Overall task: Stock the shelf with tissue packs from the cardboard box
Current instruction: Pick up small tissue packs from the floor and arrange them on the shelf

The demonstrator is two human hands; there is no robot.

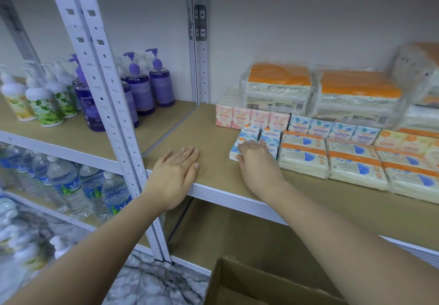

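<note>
The right hand (255,159) presses straight fingers on two blue mini tissue packs (255,141), seating them against the flat packs (304,155) so the row aligns. The left hand (177,174) lies flat, bracing on the shelf (209,136) (bare board between). The cardboard box (249,285) waits below; pink packs (251,118) block rearward travel.

Matt brown shelf board (209,126), white painted metal uprights (104,71), glossy plastic-wrapped tissue packs (304,157), plain cardboard box (249,285).
</note>
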